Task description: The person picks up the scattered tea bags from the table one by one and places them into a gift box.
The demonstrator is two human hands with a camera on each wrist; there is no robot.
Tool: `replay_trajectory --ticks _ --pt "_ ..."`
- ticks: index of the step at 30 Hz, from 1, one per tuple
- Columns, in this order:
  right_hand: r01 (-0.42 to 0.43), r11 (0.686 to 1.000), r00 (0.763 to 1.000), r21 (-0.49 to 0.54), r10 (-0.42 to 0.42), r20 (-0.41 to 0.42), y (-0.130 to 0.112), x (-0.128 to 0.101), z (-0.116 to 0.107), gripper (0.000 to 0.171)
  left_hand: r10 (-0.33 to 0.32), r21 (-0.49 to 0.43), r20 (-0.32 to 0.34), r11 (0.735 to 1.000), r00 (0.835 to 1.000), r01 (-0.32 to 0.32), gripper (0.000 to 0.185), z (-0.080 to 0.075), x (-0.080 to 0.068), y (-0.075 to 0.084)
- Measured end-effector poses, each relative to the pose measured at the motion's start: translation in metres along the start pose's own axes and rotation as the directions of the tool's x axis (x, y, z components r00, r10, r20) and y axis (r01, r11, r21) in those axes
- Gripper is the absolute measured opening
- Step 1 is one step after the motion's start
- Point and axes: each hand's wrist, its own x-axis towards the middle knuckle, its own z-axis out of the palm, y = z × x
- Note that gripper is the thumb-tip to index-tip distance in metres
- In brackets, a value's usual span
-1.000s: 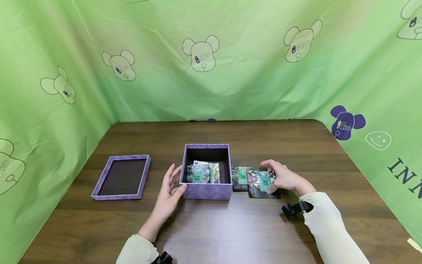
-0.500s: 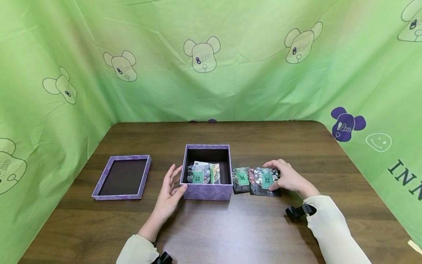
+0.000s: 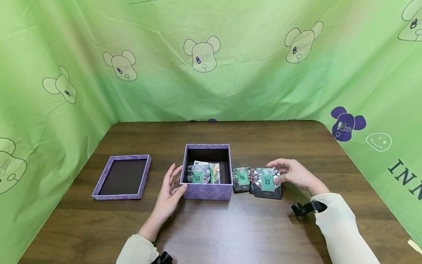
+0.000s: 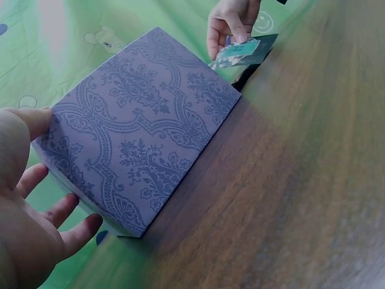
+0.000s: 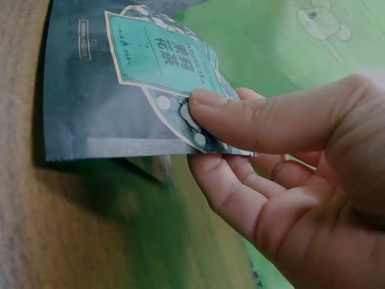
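Pinching a tea packet [image 5: 138, 90] between thumb and fingers, the right hand [image 3: 293, 174] showed its grip only wrist-side; the left hand [image 3: 169, 190], fingers spread, touched the purple box [image 3: 207, 191].

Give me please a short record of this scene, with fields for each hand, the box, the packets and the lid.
left hand: open, fingers and thumb rest against the left side of the purple box
right hand: pinches the dark tea packet, lifting its upper edge off the table
purple box: open, some packets standing inside
other packets: on the table between the box and the held packet
lid: upside down, left of the box, apart from it
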Motion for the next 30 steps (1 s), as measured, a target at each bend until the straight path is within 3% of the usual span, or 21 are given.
replay_trajectory --ticks 7,14,30 --pt "0.045 0.993 0.998 0.107 -0.04 -0.047 -0.005 0.0 -0.002 0.047 0.006 -0.008 0.002 1.0 1.0 -0.006 0.072 0.001 0.0 0.0" --pt "0.036 0.954 0.999 0.299 -0.033 -0.014 -0.014 0.0 -0.004 0.04 -0.007 -0.004 0.001 1.0 1.0 0.007 0.072 0.0 0.0 0.001" --pt "0.086 0.946 0.996 0.313 -0.079 -0.035 -0.045 0.008 -0.003 0.045 -0.008 -0.002 -0.001 1.0 1.0 0.008 0.071 0.0 0.0 0.001"
